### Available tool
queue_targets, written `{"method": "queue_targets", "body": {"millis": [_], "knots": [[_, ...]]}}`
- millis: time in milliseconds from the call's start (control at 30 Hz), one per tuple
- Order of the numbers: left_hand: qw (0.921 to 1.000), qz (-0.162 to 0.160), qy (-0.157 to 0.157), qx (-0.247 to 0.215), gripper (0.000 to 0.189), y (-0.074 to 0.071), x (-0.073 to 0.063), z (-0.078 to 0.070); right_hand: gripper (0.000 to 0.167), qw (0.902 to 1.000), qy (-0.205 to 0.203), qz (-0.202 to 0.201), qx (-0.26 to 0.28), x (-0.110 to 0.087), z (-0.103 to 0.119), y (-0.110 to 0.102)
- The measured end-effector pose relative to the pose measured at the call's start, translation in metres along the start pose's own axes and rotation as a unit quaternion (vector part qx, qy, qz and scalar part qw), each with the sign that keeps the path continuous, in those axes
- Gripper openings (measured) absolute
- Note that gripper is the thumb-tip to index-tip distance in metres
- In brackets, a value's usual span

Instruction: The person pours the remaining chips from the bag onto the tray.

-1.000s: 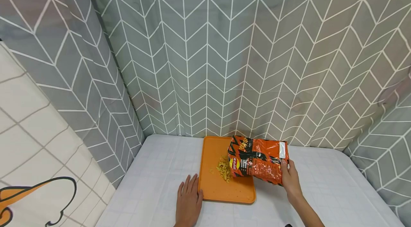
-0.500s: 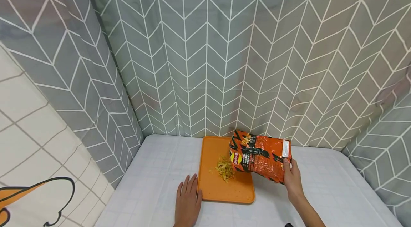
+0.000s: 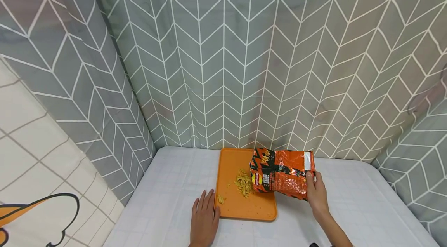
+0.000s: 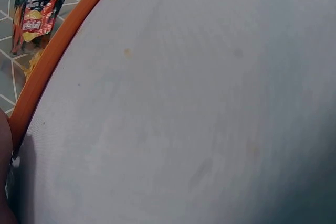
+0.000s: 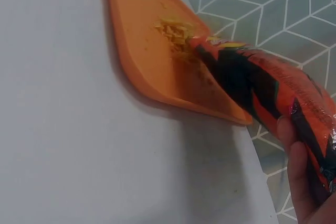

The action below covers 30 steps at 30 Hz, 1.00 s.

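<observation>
My right hand (image 3: 317, 196) grips the closed-off right end of an orange and black snack bag (image 3: 284, 173), thumb on top. The bag is tilted over the right half of an orange tray (image 3: 246, 211), its mouth facing left. Yellow stick-shaped chips (image 3: 243, 185) lie heaped on the tray at that mouth, and a few loose chips (image 3: 221, 199) sit by its left edge. My left hand (image 3: 205, 218) rests palm down, fingers extended, its thumb at the tray's left rim. In the right wrist view, the bag's mouth (image 5: 202, 45) dips right down to the heap.
A white cloth (image 3: 174, 192) covers the table around the tray. Behind it hangs a grey curtain (image 3: 241, 64) with white chevron lines, also on both sides. A white tiled panel (image 3: 42, 153) with a cartoon drawing stands at the left.
The bag has been lifted a little and lowered again in my right hand. A few chips now lie near the tray's left edge. My left hand has stayed in place.
</observation>
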<state>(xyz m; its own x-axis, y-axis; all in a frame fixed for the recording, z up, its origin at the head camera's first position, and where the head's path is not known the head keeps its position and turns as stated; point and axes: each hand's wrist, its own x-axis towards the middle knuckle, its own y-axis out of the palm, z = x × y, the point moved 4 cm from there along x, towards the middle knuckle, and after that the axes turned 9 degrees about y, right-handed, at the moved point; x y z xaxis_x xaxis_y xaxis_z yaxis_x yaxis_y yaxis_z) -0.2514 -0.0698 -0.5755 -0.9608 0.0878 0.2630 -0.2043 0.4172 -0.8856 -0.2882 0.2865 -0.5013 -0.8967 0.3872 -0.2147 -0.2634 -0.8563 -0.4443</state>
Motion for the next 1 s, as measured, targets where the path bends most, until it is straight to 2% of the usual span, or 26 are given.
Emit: {"method": "queue_targets", "body": {"millis": [100, 300, 500, 633, 867, 1000], "knots": [[1.0, 0.003, -0.005, 0.0, 0.051, 0.0011, 0.0007, 0.0006, 0.071, 0.9998, -0.005, -0.003, -0.018, 0.0006, -0.0008, 0.0005], [0.9999, 0.009, -0.008, 0.003, 0.051, 0.0043, 0.0007, 0.0028, 0.07, 0.9997, 0.003, 0.004, 0.025, -0.0002, -0.0003, -0.0019], [0.9999, 0.014, -0.008, 0.0, 0.051, 0.0025, 0.0008, 0.0025, 0.072, 1.0, 0.003, -0.004, 0.003, -0.0001, -0.0006, -0.003], [0.9998, 0.015, -0.009, -0.002, 0.051, 0.0014, 0.0004, 0.0022, 0.075, 0.9997, 0.015, 0.007, 0.018, -0.0003, -0.0002, -0.0022], [0.9999, 0.007, -0.006, -0.004, 0.051, 0.0019, 0.0005, 0.0017, 0.063, 0.9988, -0.033, -0.028, -0.023, -0.006, 0.0063, -0.0013], [0.9999, 0.009, -0.006, -0.006, 0.051, 0.0024, -0.0001, 0.0018, 0.067, 0.9998, -0.016, -0.009, 0.001, -0.0062, 0.0071, 0.0]]}}
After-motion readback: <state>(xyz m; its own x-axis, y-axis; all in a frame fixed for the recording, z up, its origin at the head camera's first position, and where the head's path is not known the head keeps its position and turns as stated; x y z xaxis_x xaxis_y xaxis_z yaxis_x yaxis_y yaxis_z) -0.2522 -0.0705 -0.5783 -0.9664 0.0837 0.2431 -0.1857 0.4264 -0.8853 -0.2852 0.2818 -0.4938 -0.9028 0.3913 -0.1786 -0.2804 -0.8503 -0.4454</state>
